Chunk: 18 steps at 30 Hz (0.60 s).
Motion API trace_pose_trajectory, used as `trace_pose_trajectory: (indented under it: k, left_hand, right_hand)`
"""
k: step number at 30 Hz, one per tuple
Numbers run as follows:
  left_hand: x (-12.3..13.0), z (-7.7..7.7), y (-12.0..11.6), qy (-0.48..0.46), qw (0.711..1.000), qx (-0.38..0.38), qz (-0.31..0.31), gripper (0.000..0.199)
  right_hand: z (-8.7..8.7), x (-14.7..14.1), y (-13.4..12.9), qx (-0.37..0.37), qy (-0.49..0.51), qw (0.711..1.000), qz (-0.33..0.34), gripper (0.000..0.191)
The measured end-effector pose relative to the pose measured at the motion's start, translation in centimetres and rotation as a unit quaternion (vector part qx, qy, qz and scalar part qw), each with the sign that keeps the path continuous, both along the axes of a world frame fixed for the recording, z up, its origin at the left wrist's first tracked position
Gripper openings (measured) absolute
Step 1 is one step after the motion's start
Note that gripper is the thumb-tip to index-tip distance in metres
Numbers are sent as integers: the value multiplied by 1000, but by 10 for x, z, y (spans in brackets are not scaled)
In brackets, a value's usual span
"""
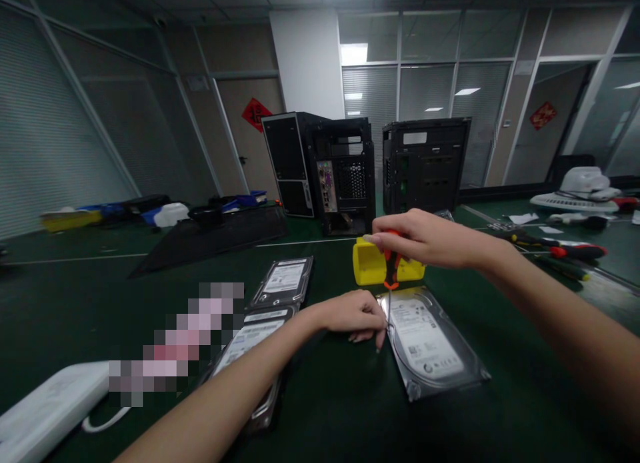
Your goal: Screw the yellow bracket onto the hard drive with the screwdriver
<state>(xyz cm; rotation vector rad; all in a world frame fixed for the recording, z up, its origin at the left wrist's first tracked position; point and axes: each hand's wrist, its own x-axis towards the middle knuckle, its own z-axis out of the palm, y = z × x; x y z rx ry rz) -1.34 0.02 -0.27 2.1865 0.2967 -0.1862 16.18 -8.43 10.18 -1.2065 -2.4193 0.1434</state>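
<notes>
The person's right hand (417,236) is clamped on the handle of a screwdriver (393,270), which is red and black. The screwdriver stands almost upright, and its thin shaft goes down to the left edge of a hard drive (425,343). This hard drive lies flat on the green worktop (335,396), in front of the person and a little to the right, with its white label facing up.

The left hand (356,314) is placed at the same edge, with the fingers bent and the fingertips close to the lower end of the shaft. One cannot tell whether these fingers are pressed together on something or only rest there.

Just behind the hard drive there is a yellow container (367,266), partly covered by the right hand and the screwdriver. To the left, two more drives lie one behind the other; the farther drive (286,276) is seen whole, while the nearer drive (255,333) is partly hidden under the left forearm. Farther back, two black computer cases (425,163) stand upright.
</notes>
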Motion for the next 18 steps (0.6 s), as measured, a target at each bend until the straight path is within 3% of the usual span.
trace_pose_trajectory:
  k: [6,18]
  left_hand:
    - [0,0,0,4,1000,10,4,29]
    - [-1,3,-3,7,1000,29,10,30]
  right_hand:
    - [1,0,-5,-4,-19,1000,-15,20]
    - [-1,3,-1,-21,-7,999,-26,30]
